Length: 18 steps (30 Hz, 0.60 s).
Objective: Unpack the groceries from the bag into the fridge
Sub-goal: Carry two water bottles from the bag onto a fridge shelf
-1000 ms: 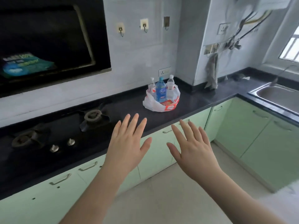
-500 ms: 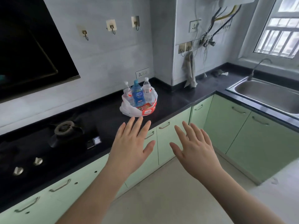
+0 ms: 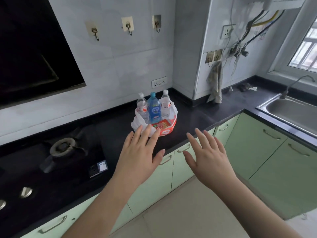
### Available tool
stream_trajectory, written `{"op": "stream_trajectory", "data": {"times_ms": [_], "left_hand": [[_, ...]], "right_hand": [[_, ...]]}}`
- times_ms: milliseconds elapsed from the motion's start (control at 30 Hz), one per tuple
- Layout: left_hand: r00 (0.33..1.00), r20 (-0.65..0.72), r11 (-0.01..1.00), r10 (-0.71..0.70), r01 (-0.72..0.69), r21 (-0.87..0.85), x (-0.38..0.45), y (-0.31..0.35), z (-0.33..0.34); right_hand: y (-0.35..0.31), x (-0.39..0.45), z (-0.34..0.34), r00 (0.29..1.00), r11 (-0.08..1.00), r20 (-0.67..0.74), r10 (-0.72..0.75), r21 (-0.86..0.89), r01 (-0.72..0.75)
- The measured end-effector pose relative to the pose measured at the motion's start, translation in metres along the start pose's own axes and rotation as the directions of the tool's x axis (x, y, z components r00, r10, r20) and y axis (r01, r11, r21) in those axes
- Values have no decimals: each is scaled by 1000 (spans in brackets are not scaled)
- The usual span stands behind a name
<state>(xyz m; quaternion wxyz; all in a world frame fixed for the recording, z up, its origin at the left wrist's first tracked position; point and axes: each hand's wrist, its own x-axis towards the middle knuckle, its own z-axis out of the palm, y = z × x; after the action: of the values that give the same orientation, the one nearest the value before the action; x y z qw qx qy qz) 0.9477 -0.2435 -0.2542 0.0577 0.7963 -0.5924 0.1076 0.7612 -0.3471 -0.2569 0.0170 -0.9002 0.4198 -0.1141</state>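
**Two open hands before a bag of three bottles**

A white and red plastic bag (image 3: pixel 169 128) sits on the black bench (image 3: pixel 197 117), near the inner corner where the wall steps out. Three bottles stand upright in it, side by side: one clear bottle (image 3: pixel 142 107) with a white cap on the left, one blue bottle (image 3: pixel 153 107) in the middle, and a second clear bottle (image 3: pixel 165 104) on the right. One flat red packet (image 3: pixel 162 124) lies in the bag just in front of them.

Both hands are raised, palms down, with nothing in them. The left hand (image 3: pixel 139 158) has its fingers (image 3: pixel 146 134) spread and straight; their tips overlap the near edge of the bag in the view, though whether they touch it cannot be told. The right hand (image 3: pixel 210 158) is likewise spread flat, over the bench edge and apart from the bag.

On the wall above the bench, three hooks (image 3: pixel 127 25) hang in a row, and one socket strip (image 3: pixel 158 82) sits low behind the bag. Left of the bag is a gas hob (image 3: pixel 63 148) with one burner fully in view and two knobs (image 3: pixel 25 192) at the near edge. One cloth (image 3: pixel 215 83) hangs by the corner. At far right is one steel sink (image 3: pixel 291 111) with one tap (image 3: pixel 296 82). Pale green cabinets (image 3: pixel 253 145) run under the bench. No fridge is in view.
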Motion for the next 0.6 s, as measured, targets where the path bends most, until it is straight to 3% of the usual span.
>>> {"op": "stream_trajectory", "data": {"times_ms": [467,600], "left_hand": [[987,156,999,-40,45,-26,101,-31,46],[983,162,996,-87,80,45,138,-28,60]], "right_hand": [[17,108,21,997,1000,77,-25,-5,26],[38,146,30,993,996,91,-75,48,71]]}}
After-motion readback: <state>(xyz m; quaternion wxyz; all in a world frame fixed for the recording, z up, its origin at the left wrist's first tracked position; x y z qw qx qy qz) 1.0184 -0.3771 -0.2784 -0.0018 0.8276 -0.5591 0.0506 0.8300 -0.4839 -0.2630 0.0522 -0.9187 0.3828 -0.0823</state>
